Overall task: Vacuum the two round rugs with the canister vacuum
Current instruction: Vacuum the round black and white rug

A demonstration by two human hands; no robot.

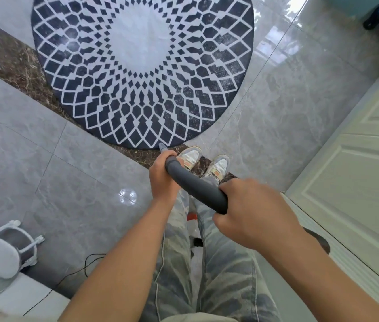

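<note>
- Right hand (253, 217), nearest the lens, has its fingers curled round the upper end of the grey vacuum tube (195, 184).
- Left hand (163, 177) grips the same tube lower down (both forearms are bare).
- Glossy grey tiled floor (44, 159) fills the view, crossed by a dark marble strip (9, 59).
- Ahead of the feet lies the round rug (142, 66), navy with a white diamond lattice and a pale centre, partly over the strip.
- White panelled door (358, 170) stands at the right.
- The tube's narrow tip (162, 146) sits at the rug's near edge (contact unclear).
- Grey-and-white stool (5, 247) at lower left.
- Pale sneakers (189, 156) stand on the strip.
</note>
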